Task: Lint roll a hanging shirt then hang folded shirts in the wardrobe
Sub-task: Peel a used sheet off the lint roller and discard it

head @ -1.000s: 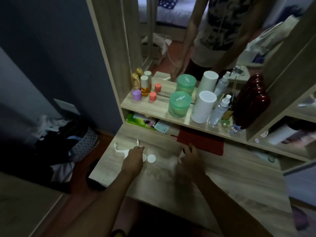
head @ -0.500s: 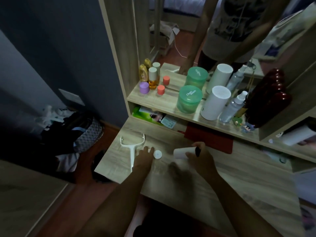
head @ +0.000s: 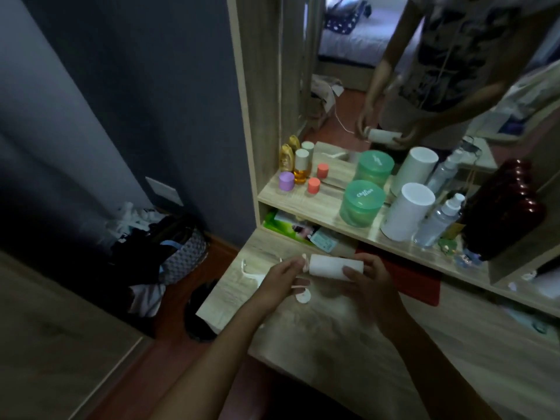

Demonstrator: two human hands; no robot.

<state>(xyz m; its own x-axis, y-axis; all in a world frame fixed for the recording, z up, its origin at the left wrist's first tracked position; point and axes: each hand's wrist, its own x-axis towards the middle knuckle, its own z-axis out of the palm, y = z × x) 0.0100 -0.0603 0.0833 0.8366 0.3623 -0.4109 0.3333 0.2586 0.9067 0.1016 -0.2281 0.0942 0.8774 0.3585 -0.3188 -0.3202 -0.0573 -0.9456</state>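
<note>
While the white lint roll [head: 335,266] is held level above the tabletop [head: 348,334], both hands work at its two ends. The right hand [head: 371,278] has its grip clamped round the roll's 3 o'clock end, thumb on top, seemingly to steady it. The left hand [head: 281,277] pinches at the 9 o'clock end, where a small white end piece [head: 305,262] shows, probably being fitted into the core. The white roller handle [head: 251,272] lies on the tabletop at 9 o'clock of the left hand, partly hidden by it, likely waiting to receive the roll. A round white cap [head: 304,296] rests just below the roll, at its 6 o'clock. No shirt is in view, so rolling seems not yet begun.
</note>
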